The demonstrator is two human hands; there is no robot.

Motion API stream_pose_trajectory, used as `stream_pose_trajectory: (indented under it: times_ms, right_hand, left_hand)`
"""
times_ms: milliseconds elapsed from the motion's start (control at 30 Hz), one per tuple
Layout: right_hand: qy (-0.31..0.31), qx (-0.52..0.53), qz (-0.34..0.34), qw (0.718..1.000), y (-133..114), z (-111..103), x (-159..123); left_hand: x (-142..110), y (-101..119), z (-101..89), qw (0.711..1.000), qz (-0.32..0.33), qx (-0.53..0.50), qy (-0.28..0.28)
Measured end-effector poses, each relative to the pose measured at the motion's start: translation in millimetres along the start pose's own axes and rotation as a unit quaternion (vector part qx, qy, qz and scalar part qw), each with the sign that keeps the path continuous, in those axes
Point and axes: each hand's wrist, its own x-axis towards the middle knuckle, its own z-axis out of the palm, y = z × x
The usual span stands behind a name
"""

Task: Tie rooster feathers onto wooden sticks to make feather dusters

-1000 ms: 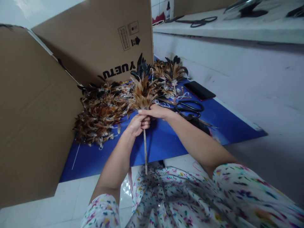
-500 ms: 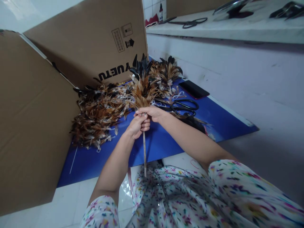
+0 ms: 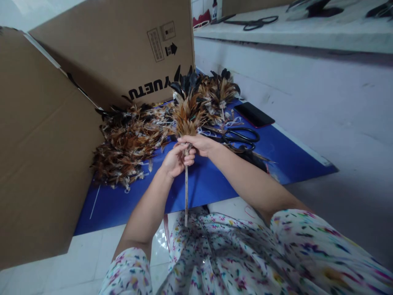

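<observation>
A feather duster (image 3: 188, 114) with brown feathers and black tips stands upright in front of me, its thin stick (image 3: 186, 192) pointing down towards my lap. My left hand (image 3: 177, 159) is closed round the stick just below the feathers. Right above it, my right hand (image 3: 199, 144) is closed at the base of the feathers, its fingers reaching over the left thumb. Whether the right fingers also pinch a thread or a feather is too small to see. Black-handled scissors (image 3: 242, 137) lie to the right of the hands, partly under feathers.
Loose brown feathers (image 3: 123, 147) are heaped at the left on the blue board (image 3: 147, 205). A second feather bunch (image 3: 219, 92) and a phone (image 3: 254, 114) lie at the back right. A cardboard box (image 3: 107, 49) walls off the back and left. More scissors (image 3: 260, 22) rest on a ledge.
Both hands keep their place on the feather duster; the left thumb and fingers have shifted slightly against the stick. The whole view has moved a little.
</observation>
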Motion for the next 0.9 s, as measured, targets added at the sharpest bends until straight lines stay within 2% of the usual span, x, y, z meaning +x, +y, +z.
stream_pose_trajectory:
  times_ms: [133,267,467,600,800,900]
  right_hand:
    - [0.002,0.030,-0.014,0.999,1.5,-1.8,1.8]
    - [-0.014,0.039,0.009,0.999,0.6,-2.8,2.4]
    - [-0.022,0.043,0.030,0.998,-2.7,-0.9,-0.1]
    - [-0.012,0.046,0.027,0.999,-2.6,-0.8,0.0]
    - [-0.007,0.018,0.022,1.000,0.8,4.9,3.5]
    - [0.010,-0.015,0.014,1.000,1.1,1.1,8.4]
  left_hand:
    - [-0.2,1.4,-1.2,0.999,-0.014,-0.037,-0.008]
    - [-0.5,-1.5,-3.4,1.000,0.009,-0.012,0.009]
    - [-0.1,0.0,-7.4,1.000,0.003,0.031,0.004]
    - [0.7,1.3,-7.1,0.999,-0.006,0.048,0.023]
    - [4.9,0.3,-8.6,0.997,-0.008,0.058,0.044]
    - [7.5,1.6,-9.6,0.996,0.001,0.069,0.059]
